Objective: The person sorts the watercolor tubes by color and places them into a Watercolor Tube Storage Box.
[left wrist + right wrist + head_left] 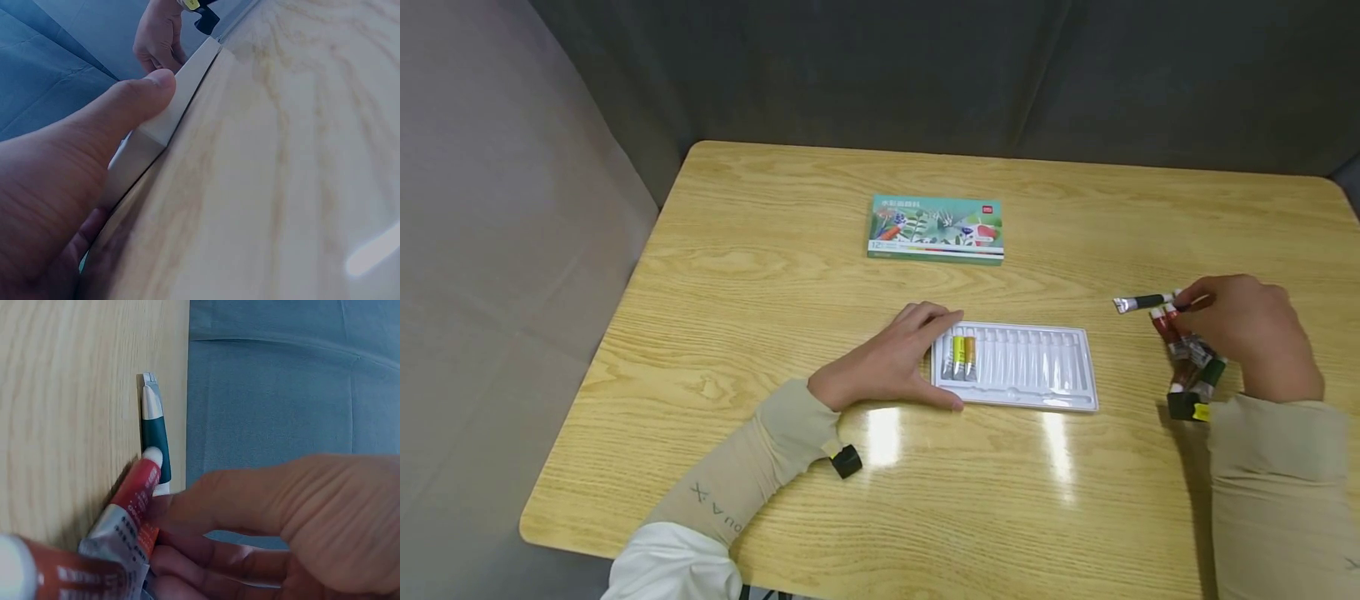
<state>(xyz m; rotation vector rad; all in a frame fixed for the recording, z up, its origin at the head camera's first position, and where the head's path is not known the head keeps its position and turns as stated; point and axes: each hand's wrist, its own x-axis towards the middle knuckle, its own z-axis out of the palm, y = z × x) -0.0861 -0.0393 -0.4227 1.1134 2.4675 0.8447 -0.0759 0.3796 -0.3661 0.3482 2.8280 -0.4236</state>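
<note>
On the wooden table, a white paint tray lies flat, a little right of the centre of the head view. In its leftmost slots there are three paint tubes side by side: a whitish tube, a yellow tube and an ochre tube.

The left hand holds the left end of this tray. The thumb is spread wide from the other fingers: it touches the near edge, and the fingers are at the far edge.

The right hand, at the right of the frame, is at a loose pile of tubes. Its fingers are bent and the thumb is near to them. In the right wrist view the thumb tip is against an orange-red tube, just beside a red tube; I cannot tell if any tube is really pinched. A dark green tube lies at the upper left of the pile, its silver end to the left.

A green paint box with printed plants lies flat in the upper middle, behind the tray. A dark curtain hangs along the top.
</note>
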